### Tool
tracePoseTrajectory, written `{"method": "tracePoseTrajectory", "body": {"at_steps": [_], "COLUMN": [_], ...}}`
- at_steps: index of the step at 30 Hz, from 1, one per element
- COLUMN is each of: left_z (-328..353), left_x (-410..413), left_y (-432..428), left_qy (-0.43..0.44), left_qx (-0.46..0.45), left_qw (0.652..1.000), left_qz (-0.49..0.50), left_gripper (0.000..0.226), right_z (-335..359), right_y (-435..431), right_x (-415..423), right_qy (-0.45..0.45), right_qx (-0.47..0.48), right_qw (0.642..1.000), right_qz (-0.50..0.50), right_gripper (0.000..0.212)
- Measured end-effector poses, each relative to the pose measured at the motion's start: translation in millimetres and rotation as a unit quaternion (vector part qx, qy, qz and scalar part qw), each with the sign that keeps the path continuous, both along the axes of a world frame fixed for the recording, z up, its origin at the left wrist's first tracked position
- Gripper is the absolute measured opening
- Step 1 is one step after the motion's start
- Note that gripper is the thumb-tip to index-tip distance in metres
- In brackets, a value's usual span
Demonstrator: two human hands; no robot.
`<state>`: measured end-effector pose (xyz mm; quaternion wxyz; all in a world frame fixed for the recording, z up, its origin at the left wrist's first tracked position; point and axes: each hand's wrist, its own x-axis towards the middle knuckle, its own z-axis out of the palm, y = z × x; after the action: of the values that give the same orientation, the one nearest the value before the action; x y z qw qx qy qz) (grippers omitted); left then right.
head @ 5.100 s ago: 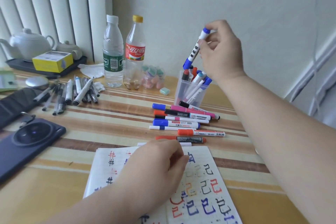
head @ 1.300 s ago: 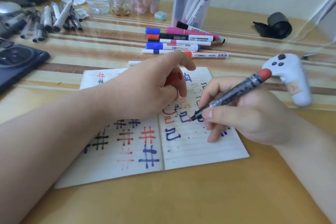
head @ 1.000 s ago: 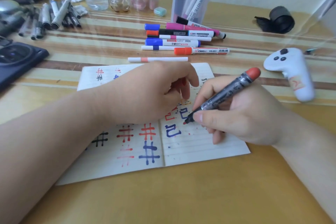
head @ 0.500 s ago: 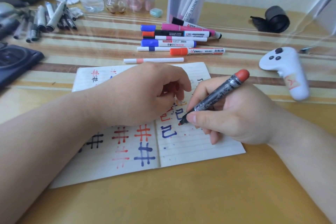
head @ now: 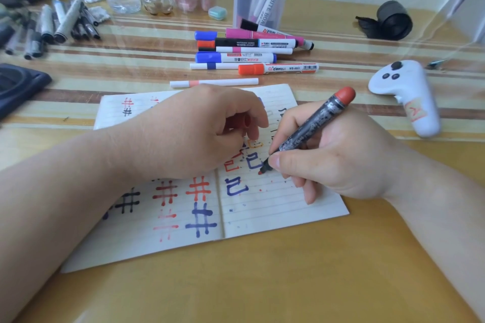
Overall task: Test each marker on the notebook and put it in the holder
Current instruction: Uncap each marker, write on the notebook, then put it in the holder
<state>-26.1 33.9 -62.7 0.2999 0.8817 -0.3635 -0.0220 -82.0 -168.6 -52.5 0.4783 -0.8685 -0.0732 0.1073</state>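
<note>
The marker is pinched in my right hand, between thumb and fingers, its red tip touching the right page of the notebook. My left hand rests on the notebook, curled round the cap. Five seconds ago my right hand held a blue-capped marker above the holder (several stand inside); now it writes.
</note>
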Motion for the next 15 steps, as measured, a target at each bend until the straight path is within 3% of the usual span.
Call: {"method": "tracePoseTrajectory", "body": {"at_steps": [15], "left_z": [0.4], "left_x": [-0.1], "left_y": [0.5], "left_qy": [-0.005], "left_qx": [0.009], "left_qw": [1.0], "left_qz": [-0.002], "left_gripper": [0.036], "right_z": [-2.7], "right_y": [-0.6], "right_x": [0.6], "right_qy": [0.006], "right_qx": [0.026], "right_qw": [1.0], "right_qz": [0.01], "right_gripper": [0.012]}}
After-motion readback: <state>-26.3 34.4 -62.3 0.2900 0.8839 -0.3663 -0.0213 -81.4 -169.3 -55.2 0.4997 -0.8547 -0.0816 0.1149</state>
